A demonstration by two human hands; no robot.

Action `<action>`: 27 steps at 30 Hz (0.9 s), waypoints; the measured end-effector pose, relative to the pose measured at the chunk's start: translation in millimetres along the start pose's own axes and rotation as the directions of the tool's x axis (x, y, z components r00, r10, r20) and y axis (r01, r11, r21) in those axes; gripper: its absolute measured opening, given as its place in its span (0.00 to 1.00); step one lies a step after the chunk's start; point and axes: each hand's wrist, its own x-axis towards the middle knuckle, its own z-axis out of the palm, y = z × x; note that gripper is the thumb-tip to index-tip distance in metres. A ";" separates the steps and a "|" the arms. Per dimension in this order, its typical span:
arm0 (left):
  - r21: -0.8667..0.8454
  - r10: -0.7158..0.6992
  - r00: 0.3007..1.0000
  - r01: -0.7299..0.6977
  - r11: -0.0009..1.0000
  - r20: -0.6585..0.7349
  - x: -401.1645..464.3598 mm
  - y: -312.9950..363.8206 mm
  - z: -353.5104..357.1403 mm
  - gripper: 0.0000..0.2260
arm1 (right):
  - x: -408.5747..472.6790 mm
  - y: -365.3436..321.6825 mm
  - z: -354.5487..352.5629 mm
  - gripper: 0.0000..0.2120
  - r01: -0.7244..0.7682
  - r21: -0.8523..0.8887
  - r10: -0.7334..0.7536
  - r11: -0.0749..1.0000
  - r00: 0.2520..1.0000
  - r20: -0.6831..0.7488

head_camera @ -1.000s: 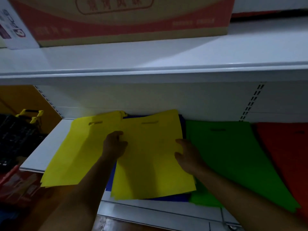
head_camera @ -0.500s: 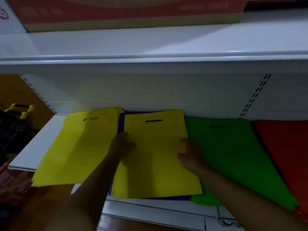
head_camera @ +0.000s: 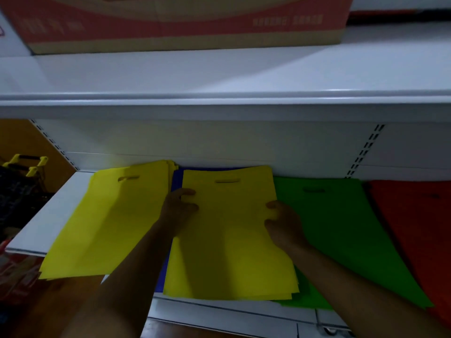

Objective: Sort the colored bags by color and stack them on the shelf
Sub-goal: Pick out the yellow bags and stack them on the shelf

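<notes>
Dim white metal shelving point(head_camera: 219, 76), orange wall point(head_camera: 22, 142) left, cardboard box point(head_camera: 183, 23) above.

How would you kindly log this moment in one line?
left hand grips yellow bag | right hand grips opposite edge | atop blue bags

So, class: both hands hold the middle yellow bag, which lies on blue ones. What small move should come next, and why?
Probably slide the middle yellow bag left onto the yellow stack; it lies on blue bags, where it doesn't belong.

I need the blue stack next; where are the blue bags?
In the head view the blue bags lie mid-shelf, mostly hidden under the held yellow bags, between the left yellow stack and green bags.
</notes>
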 end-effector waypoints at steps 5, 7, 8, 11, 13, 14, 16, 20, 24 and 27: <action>-0.224 0.103 0.984 -0.069 0.972 0.143 -21.4 24.1 -10.7 0.25 | -2.9 -4.9 -7.9 0.21 0.064 0.026 -0.064 0.998 0.998 -0.021; -0.263 0.139 0.977 -0.093 0.960 0.161 -29.6 32.3 -16.1 0.27 | -6.3 -7.0 -11.9 0.21 0.081 0.065 -0.082 0.995 0.997 0.003; -0.274 0.147 0.979 -0.104 0.956 0.140 -33.1 36.7 -18.5 0.27 | -8.5 -8.6 -14.3 0.21 0.093 0.093 -0.095 0.991 0.995 0.015; -0.308 0.157 0.987 -0.136 0.942 0.042 -40.5 45.5 -29.8 0.29 | -15.5 -15.6 -17.6 0.21 0.150 0.168 -0.158 0.974 0.987 0.038; -0.313 0.153 0.988 -0.154 0.937 -0.028 -43.7 47.9 -43.1 0.29 | -21.2 -25.8 -13.8 0.22 0.191 0.211 -0.212 0.959 0.974 0.079; -0.322 0.141 0.988 -0.151 0.935 -0.056 -45.1 48.1 -51.8 0.29 | -24.5 -32.0 -9.6 0.22 0.200 0.235 -0.232 0.951 0.966 0.114; -0.328 0.108 0.989 -0.136 0.935 -0.102 -44.1 44.5 -73.8 0.28 | -29.4 -44.7 5.2 0.24 0.220 0.258 -0.267 0.941 0.949 0.168; -0.203 0.094 0.980 -0.130 0.971 -0.177 -27.0 21.9 -129.3 0.27 | -36.7 -75.0 52.8 0.24 0.285 0.211 -0.330 0.935 0.917 0.224; -0.004 0.147 0.968 -0.151 0.989 -0.202 3.4 -8.8 -184.0 0.26 | -36.6 -110.8 107.9 0.23 0.304 0.135 -0.329 0.943 0.909 0.255; 0.138 0.167 0.959 -0.138 0.981 -0.228 35.5 -31.9 -226.1 0.25 | -35.5 -132.8 146.9 0.25 0.283 0.127 -0.310 0.951 0.898 0.313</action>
